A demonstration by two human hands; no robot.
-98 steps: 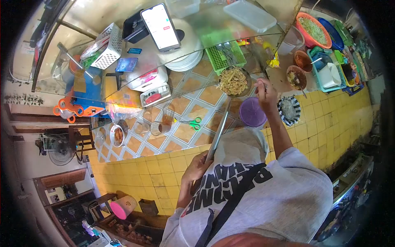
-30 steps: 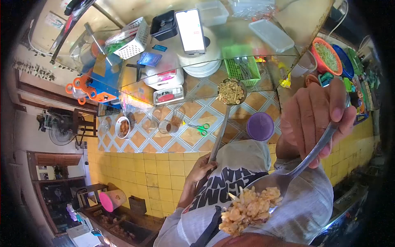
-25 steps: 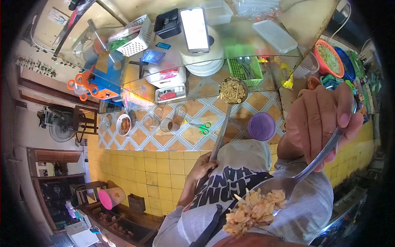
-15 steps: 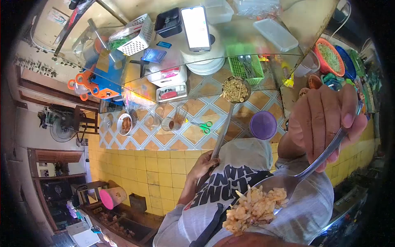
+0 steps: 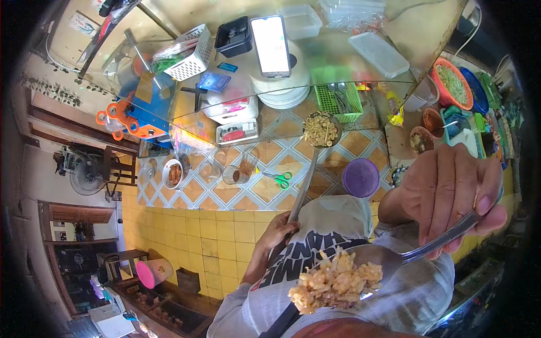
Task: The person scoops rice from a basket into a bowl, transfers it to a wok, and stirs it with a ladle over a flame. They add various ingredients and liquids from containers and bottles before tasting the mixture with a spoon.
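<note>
Fried rice, pale orange and clumpy, sits heaped on the bowl of a metal spoon at the near edge of the view, close under the camera. The right hand has its fingers closed round the spoon's handle, thumb on top, with the handle angled up to the right so the bowl stays level and the heap does not slide off. The left hand is wrapped round the near end of a long metal handle that runs away from the body to a small pan holding more of the rice; held out at arm's length, the pan hangs over the patterned tile counter rather than over the grey sweatshirt. A purple lid lies just right of the handle, green scissors just left of it. Farther off stand a green cutlery basket, stacked white plates and a phone propped upright.
</note>
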